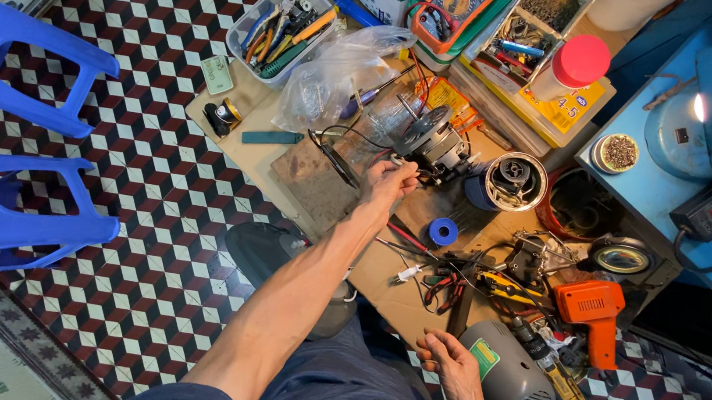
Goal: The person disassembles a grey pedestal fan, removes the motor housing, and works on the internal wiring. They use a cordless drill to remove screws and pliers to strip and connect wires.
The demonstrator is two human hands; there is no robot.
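Knees in blue trousers (353, 394) sit closest, at the bottom of the view. On the far left, two blue plastic stools (0, 145) stand on the checkered floor (132, 229). Next comes a clear tub of hand tools (284, 29) at the far edge of the worktop (255, 150).

From there the left hand (389, 180) reaches out over the worktop. Its fingers pinch thin wires that come off a small motor (434, 142). That grip is narrow and tight on the wires. The motor lies open on the worktop, out of its casing, with its shaft sticking out. So the taking apart looks done, and the wire work looks like it is in the middle. Nothing is put back together yet.

Just right of the motor lies a round coil part (512, 181), and a blue tape roll (442, 230) lies nearer.

The right hand (449, 360) rests low down, fingers loose and holding nothing, touching a grey motor (505, 379). An orange soldering gun (592, 315) lies beside it, unused.
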